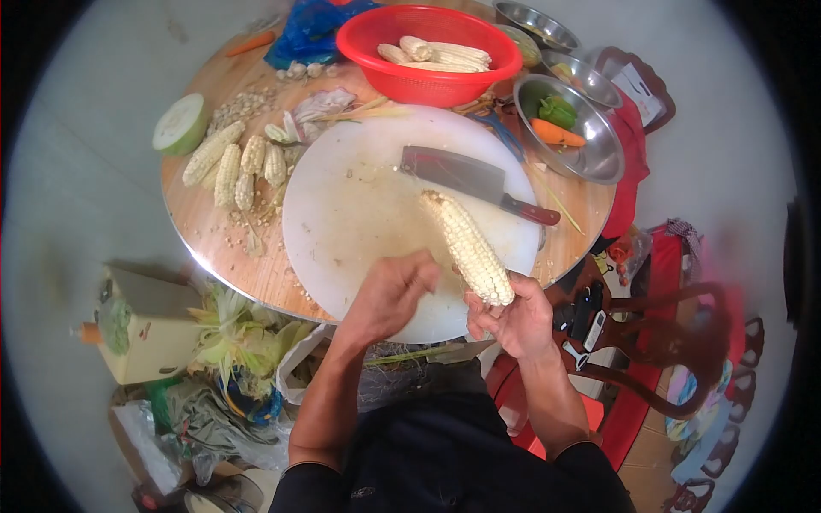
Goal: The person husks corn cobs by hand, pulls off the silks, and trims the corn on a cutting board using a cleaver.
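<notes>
Shirt [428, 453], corn [469, 248] over board [363, 201], wooden chair [684, 342]

No readable text, brand or number that we can make out. Closest candidates: at two o'clock, a white sheet [640, 92] with faint marks, too small for us to read; at four o'clock, a pale handheld device [594, 331], details too tiny; at six o'clock, a small light emblem [363, 492] on the dark shirt [428, 453], which we can't decipher.
</notes>
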A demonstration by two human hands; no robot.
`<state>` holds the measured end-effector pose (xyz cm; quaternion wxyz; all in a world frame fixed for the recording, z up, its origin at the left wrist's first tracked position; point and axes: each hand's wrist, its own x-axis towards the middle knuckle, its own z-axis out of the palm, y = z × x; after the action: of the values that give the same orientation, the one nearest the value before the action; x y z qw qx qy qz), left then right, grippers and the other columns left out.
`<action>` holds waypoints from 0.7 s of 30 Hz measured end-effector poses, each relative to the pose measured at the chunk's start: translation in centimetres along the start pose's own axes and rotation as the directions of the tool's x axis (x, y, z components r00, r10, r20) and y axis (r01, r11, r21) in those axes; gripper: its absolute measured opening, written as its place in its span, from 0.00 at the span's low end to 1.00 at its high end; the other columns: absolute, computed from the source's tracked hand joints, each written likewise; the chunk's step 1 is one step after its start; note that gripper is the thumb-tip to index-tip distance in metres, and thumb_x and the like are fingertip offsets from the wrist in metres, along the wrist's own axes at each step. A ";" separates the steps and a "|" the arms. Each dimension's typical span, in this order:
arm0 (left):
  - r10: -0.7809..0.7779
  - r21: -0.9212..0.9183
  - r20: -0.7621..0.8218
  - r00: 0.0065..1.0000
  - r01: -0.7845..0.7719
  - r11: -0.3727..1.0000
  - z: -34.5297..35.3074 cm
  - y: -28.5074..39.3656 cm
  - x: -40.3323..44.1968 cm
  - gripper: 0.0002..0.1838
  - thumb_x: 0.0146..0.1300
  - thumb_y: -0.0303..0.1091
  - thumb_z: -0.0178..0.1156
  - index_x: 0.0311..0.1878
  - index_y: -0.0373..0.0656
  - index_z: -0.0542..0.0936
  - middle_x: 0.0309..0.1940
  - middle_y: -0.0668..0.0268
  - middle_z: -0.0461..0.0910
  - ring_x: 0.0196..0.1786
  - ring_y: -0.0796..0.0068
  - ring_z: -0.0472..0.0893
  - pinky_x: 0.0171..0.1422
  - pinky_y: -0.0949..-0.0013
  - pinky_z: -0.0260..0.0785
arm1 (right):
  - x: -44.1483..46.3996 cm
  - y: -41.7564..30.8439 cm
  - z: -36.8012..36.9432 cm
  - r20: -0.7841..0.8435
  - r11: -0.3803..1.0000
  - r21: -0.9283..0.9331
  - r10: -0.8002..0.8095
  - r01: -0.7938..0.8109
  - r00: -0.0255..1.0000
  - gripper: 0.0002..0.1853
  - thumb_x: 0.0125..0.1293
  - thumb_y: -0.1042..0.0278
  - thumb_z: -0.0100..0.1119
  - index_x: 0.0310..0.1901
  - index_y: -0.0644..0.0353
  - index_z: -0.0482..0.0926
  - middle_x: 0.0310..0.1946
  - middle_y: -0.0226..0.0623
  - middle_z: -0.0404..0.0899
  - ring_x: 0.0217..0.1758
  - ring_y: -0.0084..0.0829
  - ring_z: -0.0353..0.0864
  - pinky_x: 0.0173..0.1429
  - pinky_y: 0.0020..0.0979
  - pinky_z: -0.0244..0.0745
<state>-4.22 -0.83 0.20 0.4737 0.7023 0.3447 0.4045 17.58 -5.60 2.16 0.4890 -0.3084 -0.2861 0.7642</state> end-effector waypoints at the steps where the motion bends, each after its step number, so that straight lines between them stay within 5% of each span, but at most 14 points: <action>1: -0.137 -0.132 -0.108 0.985 0.122 0.984 -0.1 0.0 0.2 0.12 0.76 0.31 0.54 0.34 0.36 0.75 0.23 0.65 0.71 0.30 0.76 0.71 0.36 0.68 0.67 | 0.0 0.0 -0.2 0.037 0.998 0.054 0.020 -0.022 0.999 0.27 0.77 0.53 0.40 0.63 0.67 0.75 0.36 0.40 0.79 0.24 0.25 0.66 0.37 0.36 0.74; 8: -0.153 -0.132 -0.192 0.969 0.129 0.983 -0.8 1.1 2.2 0.17 0.79 0.36 0.52 0.33 0.36 0.74 0.22 0.66 0.68 0.29 0.78 0.68 0.34 0.68 0.64 | 0.2 0.6 -0.2 -0.006 0.992 -0.127 0.025 -0.026 1.000 0.31 0.74 0.49 0.40 0.62 0.70 0.75 0.31 0.39 0.78 0.17 0.23 0.63 0.28 0.35 0.74; 11: -0.145 -0.166 -0.060 0.988 0.134 0.977 -1.1 1.2 1.9 0.17 0.79 0.36 0.54 0.33 0.35 0.74 0.22 0.63 0.67 0.28 0.74 0.67 0.35 0.67 0.64 | -0.1 0.0 0.0 -0.032 0.999 -0.032 0.038 -0.039 0.999 0.32 0.73 0.48 0.39 0.62 0.72 0.74 0.28 0.36 0.77 0.16 0.22 0.62 0.26 0.35 0.73; 14: 0.014 -0.010 0.034 0.999 -0.014 1.000 -0.7 0.0 1.5 0.14 0.77 0.35 0.57 0.35 0.36 0.75 0.22 0.59 0.70 0.27 0.68 0.71 0.35 0.63 0.66 | 0.0 -0.7 0.1 -0.073 0.993 0.080 0.096 -0.090 0.993 0.34 0.72 0.48 0.38 0.62 0.75 0.73 0.25 0.31 0.73 0.14 0.20 0.62 0.23 0.32 0.72; 16: 0.014 0.357 0.042 0.999 -0.029 0.934 -0.6 -1.2 1.2 0.08 0.74 0.32 0.60 0.40 0.36 0.81 0.28 0.64 0.80 0.34 0.73 0.79 0.40 0.63 0.72 | 0.4 -1.0 -0.1 -0.015 0.980 0.174 0.096 -0.092 0.995 0.36 0.73 0.47 0.38 0.61 0.79 0.72 0.23 0.28 0.71 0.13 0.18 0.61 0.21 0.29 0.70; 17: 0.015 0.358 0.042 0.999 -0.029 0.933 -0.4 -1.6 1.0 0.08 0.74 0.32 0.60 0.40 0.36 0.81 0.28 0.64 0.80 0.34 0.73 0.79 0.40 0.63 0.72 | 0.5 -1.0 -0.1 -0.014 0.980 0.174 0.095 -0.092 0.995 0.36 0.73 0.47 0.38 0.61 0.79 0.72 0.23 0.28 0.71 0.13 0.18 0.61 0.21 0.29 0.70; 19: -0.130 0.204 -0.150 0.980 0.160 0.966 0.0 -1.6 0.8 0.13 0.72 0.29 0.61 0.57 0.38 0.82 0.41 0.60 0.85 0.45 0.68 0.84 0.50 0.62 0.76 | 0.8 -1.2 -0.2 -0.002 0.967 0.228 0.115 -0.112 0.993 0.36 0.73 0.46 0.38 0.61 0.80 0.72 0.23 0.26 0.70 0.13 0.16 0.61 0.20 0.27 0.70; 21: -0.065 0.102 -0.237 0.969 0.091 0.991 0.2 -0.6 1.0 0.20 0.71 0.31 0.64 0.64 0.38 0.77 0.47 0.56 0.84 0.52 0.64 0.82 0.55 0.60 0.76 | 0.9 -1.4 -0.4 0.029 0.966 0.225 0.123 -0.126 0.992 0.36 0.74 0.47 0.36 0.62 0.79 0.72 0.21 0.27 0.68 0.15 0.18 0.61 0.22 0.28 0.69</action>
<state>-3.66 0.16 -0.18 0.4053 0.6611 0.4476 0.4453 18.37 -4.20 2.72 0.4697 -0.2623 -0.1809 0.8233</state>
